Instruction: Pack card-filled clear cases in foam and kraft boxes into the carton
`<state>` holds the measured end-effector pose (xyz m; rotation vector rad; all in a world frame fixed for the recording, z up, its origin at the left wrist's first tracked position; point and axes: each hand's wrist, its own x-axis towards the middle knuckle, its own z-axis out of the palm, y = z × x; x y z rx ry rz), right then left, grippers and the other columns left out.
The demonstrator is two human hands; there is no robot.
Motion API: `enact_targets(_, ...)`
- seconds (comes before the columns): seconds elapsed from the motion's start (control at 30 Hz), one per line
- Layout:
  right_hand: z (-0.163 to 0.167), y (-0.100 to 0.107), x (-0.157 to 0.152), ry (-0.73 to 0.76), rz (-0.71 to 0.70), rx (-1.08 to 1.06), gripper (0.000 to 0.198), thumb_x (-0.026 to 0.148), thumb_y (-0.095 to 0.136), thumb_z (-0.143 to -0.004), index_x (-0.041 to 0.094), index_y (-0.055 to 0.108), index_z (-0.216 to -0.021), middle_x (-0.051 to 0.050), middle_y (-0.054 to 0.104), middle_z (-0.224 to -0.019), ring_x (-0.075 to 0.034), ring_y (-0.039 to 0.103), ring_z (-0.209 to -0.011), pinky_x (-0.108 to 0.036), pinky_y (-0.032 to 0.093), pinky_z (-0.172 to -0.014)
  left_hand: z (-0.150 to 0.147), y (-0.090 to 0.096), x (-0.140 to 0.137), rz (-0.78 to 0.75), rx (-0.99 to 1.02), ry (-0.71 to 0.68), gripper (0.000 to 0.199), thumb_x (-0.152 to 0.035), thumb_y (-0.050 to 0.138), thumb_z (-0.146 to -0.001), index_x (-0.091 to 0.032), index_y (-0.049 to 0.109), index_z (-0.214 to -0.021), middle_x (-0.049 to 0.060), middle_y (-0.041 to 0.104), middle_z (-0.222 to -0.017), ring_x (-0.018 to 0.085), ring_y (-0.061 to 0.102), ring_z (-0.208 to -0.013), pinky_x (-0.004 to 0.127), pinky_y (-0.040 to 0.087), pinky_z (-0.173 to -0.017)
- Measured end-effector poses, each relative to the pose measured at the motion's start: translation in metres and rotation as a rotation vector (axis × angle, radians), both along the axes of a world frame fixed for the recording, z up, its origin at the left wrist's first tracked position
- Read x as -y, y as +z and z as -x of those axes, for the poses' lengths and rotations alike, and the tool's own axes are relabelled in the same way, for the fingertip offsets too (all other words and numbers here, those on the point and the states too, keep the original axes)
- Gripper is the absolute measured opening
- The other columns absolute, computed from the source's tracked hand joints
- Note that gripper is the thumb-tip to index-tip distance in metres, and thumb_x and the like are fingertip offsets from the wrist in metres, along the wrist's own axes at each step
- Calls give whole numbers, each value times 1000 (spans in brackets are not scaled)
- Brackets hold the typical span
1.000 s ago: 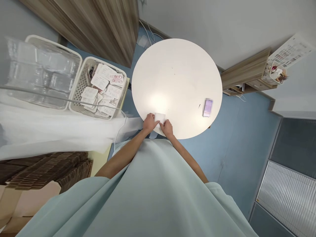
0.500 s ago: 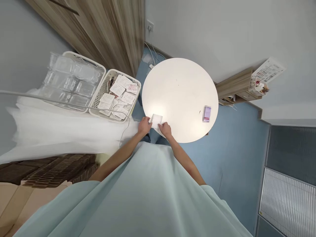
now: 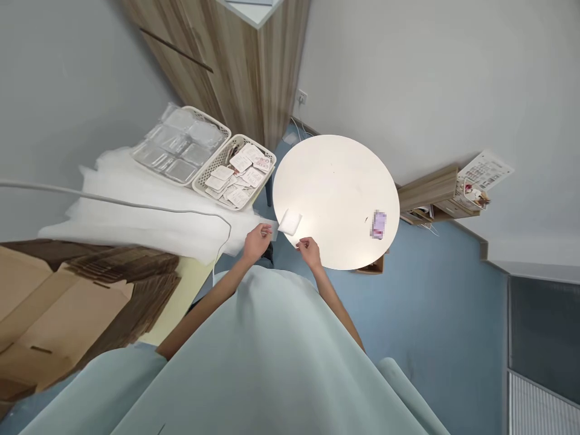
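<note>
A small white square packet [image 3: 290, 222] lies at the near left edge of the round white table [image 3: 335, 187]. My left hand [image 3: 257, 241] is just left of it, over the edge of the white foam sheeting [image 3: 149, 214]. Its fingers are bent and drawn together; whatever may be between them is too small to make out. To the packet's lower right, my right hand [image 3: 310, 251] hovers at the table's rim, apart from the packet, with loosely bent fingers and nothing visible in them.
Left stand a basket of white cards [image 3: 238, 175] and a basket of clear plastic packs [image 3: 181, 145]. A grey cable [image 3: 113, 202] crosses the foam. Flat cardboard boxes [image 3: 67, 308] lie at lower left. A blurred purple item [image 3: 378, 225] rests on the table's right side.
Both hands have come away from the packet they were holding, the left one leftward and the right one down and right. The packet now lies turned on the table. The view has shifted.
</note>
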<state>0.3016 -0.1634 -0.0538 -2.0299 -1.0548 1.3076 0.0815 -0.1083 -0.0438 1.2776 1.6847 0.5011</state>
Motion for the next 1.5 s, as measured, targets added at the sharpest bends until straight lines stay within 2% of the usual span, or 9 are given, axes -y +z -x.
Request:
enact_targets(0.33, 15, 23, 72, 179, -125, -249, 17, 42, 62, -95, 26, 66, -98, -7, 83, -105, -23, 82, -93, -39, 65, -93, 22, 34, 141, -8, -11, 168, 27, -38, 61, -94, -22, 75, -110, 10, 85, -108, 29, 80, -102, 42, 64, -99)
enact_targets(0.5, 34, 37, 97, 317, -138, -282, 24, 49, 62, -97, 26, 69, -99, -8, 83, -108, -25, 82, -95, -40, 64, -93, 51, 52, 181, -53, 8, 351, 28, -45, 62, -95, -22, 76, -103, 12, 85, -109, 30, 80, -102, 44, 64, -101)
enact_targets(0.73, 63, 57, 101, 399, -122, -269, 21, 42, 60, -96, 25, 71, -103, -7, 84, -107, -22, 82, -93, -37, 63, -91, 97, 68, 200, -199, 165, 625, 27, -38, 62, -93, -21, 75, -107, 11, 85, -110, 27, 81, -101, 43, 63, -104)
enact_targets(0.83, 79, 71, 99, 452, -145, -247, 24, 44, 61, -97, 24, 73, -104, -8, 84, -110, -22, 82, -96, -37, 63, -93, 121, 72, 205, -240, 123, 690, 24, -40, 66, -92, -20, 75, -104, 11, 84, -109, 27, 80, -103, 42, 63, -104)
enact_targets(0.93, 100, 86, 100, 502, -170, -223, 26, 47, 62, -98, 24, 73, -104, -9, 84, -112, -24, 82, -99, -38, 63, -95, 153, 76, 212, -275, 26, 719, 22, -37, 64, -95, -20, 75, -105, 12, 82, -118, 28, 77, -114, 44, 60, -112)
enact_targets(1.1, 154, 95, 104, 576, -179, -176, 24, 46, 63, -99, 24, 72, -101, -9, 84, -111, -26, 83, -99, -38, 63, -93, 225, 74, 228, -326, -267, 646, 21, -30, 62, -100, -23, 73, -116, 12, 76, -129, 31, 68, -134, 50, 50, -125)
enact_targets(1.23, 206, 94, 104, 638, -201, -156, 20, 41, 61, -100, 25, 72, -103, -6, 85, -111, -23, 83, -98, -36, 63, -94, 272, 61, 227, -200, -370, 538, 27, -31, 71, -97, -19, 72, -121, 17, 74, -133, 40, 65, -135, 55, 50, -122)
enact_targets(1.37, 247, 97, 104, 672, -207, -136, 17, 38, 62, -99, 25, 72, -102, -5, 85, -110, -22, 83, -98, -36, 63, -96, 290, 47, 219, -154, -385, 392, 31, -30, 73, -92, -17, 75, -120, 21, 75, -132, 42, 64, -133, 55, 50, -121)
enact_targets(1.5, 270, 102, 109, 692, -226, -110, 16, 37, 64, -99, 25, 73, -104, -5, 84, -107, -24, 82, -100, -37, 63, -96, 296, 40, 219, -195, -360, 346, 31, -35, 70, -94, -19, 77, -119, 20, 77, -127, 42, 64, -129, 55, 51, -119)
